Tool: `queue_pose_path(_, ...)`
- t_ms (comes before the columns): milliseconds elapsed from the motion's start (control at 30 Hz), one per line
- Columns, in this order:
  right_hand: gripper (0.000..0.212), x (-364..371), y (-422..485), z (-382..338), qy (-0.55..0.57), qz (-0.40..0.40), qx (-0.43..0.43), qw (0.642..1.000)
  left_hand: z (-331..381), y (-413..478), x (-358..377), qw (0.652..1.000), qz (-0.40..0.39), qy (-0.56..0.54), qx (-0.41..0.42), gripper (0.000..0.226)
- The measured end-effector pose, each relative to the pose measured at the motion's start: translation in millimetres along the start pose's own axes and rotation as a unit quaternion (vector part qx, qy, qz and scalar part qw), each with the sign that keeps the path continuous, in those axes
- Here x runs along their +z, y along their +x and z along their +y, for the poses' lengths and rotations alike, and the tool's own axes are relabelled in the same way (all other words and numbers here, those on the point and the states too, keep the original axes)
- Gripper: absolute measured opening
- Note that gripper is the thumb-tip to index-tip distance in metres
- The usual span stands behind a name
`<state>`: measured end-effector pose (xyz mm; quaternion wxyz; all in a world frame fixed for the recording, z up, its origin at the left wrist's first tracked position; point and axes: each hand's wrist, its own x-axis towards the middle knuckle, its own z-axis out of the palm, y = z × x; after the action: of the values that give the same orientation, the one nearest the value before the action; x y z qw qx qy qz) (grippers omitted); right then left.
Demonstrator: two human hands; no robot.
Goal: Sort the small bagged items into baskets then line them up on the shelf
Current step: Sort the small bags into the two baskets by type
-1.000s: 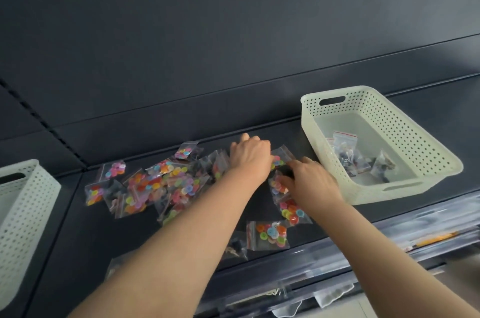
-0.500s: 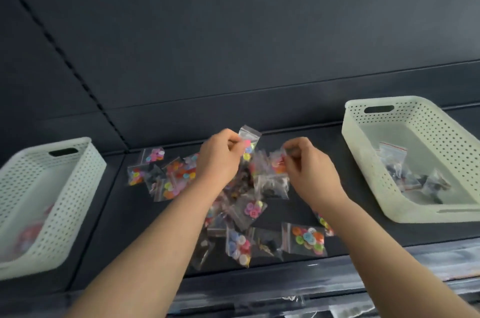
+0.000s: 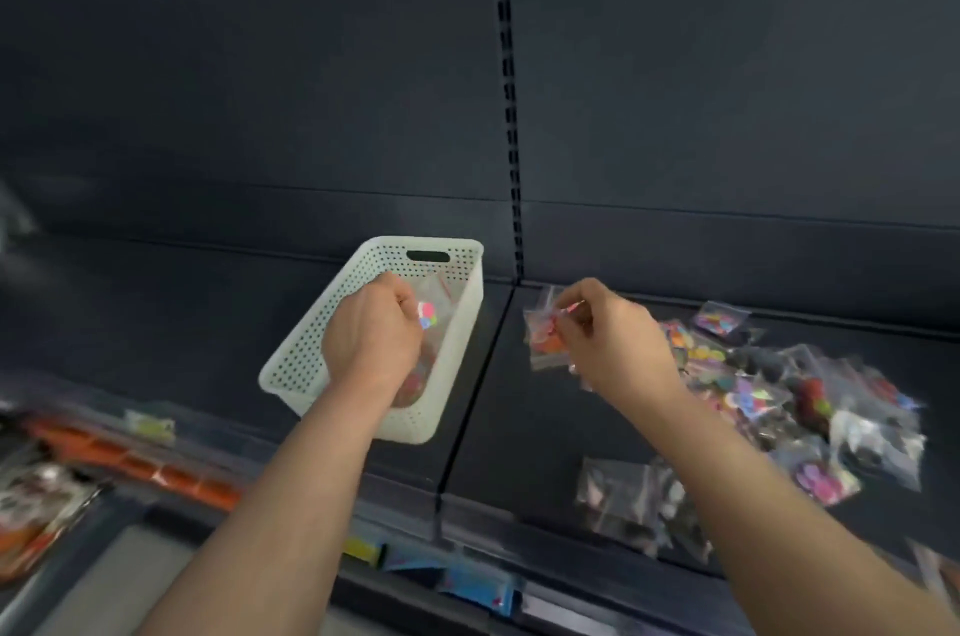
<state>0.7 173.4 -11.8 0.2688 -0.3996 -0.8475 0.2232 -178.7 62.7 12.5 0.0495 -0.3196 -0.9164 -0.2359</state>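
A white perforated basket (image 3: 311,349) stands on the dark shelf (image 3: 509,406) at centre left. My left hand (image 3: 371,336) is over its opening and pinches a small clear bag of coloured buttons (image 3: 428,310). To the right of the basket, my right hand (image 3: 610,339) pinches another clear bag with red and orange buttons (image 3: 543,341) above the shelf. A pile of several small bags (image 3: 769,386) with coloured buttons and dark items lies on the shelf at the right. More bags (image 3: 623,490) lie near the shelf's front edge.
A slotted upright (image 3: 511,115) runs down the dark back panel behind the basket. Below the shelf's front edge, a lower level holds orange packages (image 3: 130,458) at the left and small coloured items (image 3: 478,583) in the middle. The view is blurred.
The view has swung to the left, so the left basket is now central and the right basket is out of frame. Both hands have carried their bags leftward; the left one is now over the basket.
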Motion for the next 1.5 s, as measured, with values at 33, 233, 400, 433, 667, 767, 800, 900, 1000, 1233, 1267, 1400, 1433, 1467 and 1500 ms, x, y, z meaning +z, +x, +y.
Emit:
queue_pose_path(33, 0.01, 7.8, 4.9, -11.0, 0.008, -0.001, -0.004, 1.0, -12.2, 4.1, -0.1, 1.0, -0.02, 0.023, -0.002, 0.024)
queue_pose_path(233, 0.017, 55.6, 38.7, -76.1, 0.045, -0.027, -0.019, 0.998, -62.1, 19.8, -2.2, 0.995, -0.089, 0.002, 0.037, 0.035)
queue_pose_path(400, 0.023, 88.6, 57.0, -96.6, -0.022, -0.071, -0.018, 0.997, -78.1, 31.0, -6.3, 0.993, -0.106, -0.029, 0.047, 0.03)
queue_pose_path(433, 0.023, 91.3, 57.6, -95.7, -0.038, -0.059, -0.02, 0.997, -79.7, 33.5, -6.1, 0.992, -0.105, -0.035, 0.055, 0.028)
queue_pose_path(667, 0.023, 58.2, 27.0, -39.3, -0.152, -0.006, 0.026, 0.988, -33.3, 35.2, 5.6, 0.982, -0.115, -0.09, 0.123, 0.018)
queue_pose_path(767, 0.024, 30.9, 7.5, -0.5, -0.189, -0.007, 0.096, 0.977, 6.0, 28.9, 18.8, 0.968, -0.139, -0.121, 0.172, 0.017)
queue_pose_path(800, 0.024, 22.5, 1.8, 9.8, -0.195, -0.007, 0.12, 0.973, 18.0, 26.5, 23.7, 0.962, -0.152, -0.126, 0.189, 0.017)
queue_pose_path(900, 0.027, -3.1, -16.0, 38.8, -0.235, -0.015, 0.17, 0.957, 55.0, 13.0, 43.1, 0.943, -0.21, -0.106, 0.235, 0.016)
queue_pose_path(1000, 0.028, -19.9, -28.0, 58.4, -0.258, -0.039, 0.195, 0.945, 82.3, -1.7, 69.3, 0.927, -0.263, -0.072, 0.258, 0.018)
queue_pose_path(1233, 0.024, -33.5, -40.0, 85.0, -0.236, -0.064, 0.17, 0.955, 128.4, -19.3, 119.5, 0.931, -0.229, 0.01, 0.283, 0.037)
queue_pose_path(1267, 0.025, -36.0, -40.7, 87.3, -0.242, -0.069, 0.166, 0.953, 131.3, -20.5, 123.6, 0.93, -0.232, 0.026, 0.284, 0.037)
queue_pose_path(1400, 0.022, -42.2, -37.5, 91.2, -0.226, -0.055, 0.148, 0.961, 129.4, -22.5, 128.7, 0.941, -0.233, -0.009, 0.244, 0.015)
queue_pose_path(1433, 0.021, -42.3, -34.6, 91.1, -0.211, -0.038, 0.14, 0.967, 127.5, -22.1, 126.4, 0.947, -0.218, -0.029, 0.234, 0.014)
queue_pose_path(1467, 0.021, -41.1, -31.1, 90.4, -0.197, -0.026, 0.131, 0.971, 125.4, -21.3, 122.4, 0.953, -0.199, -0.048, 0.224, 0.014)
queue_pose_path(1500, 0.022, -38.7, -26.3, 89.2, -0.187, -0.024, 0.121, 0.975, 123.2, -19.8, 116.6, 0.959, -0.18, -0.062, 0.212, 0.014)
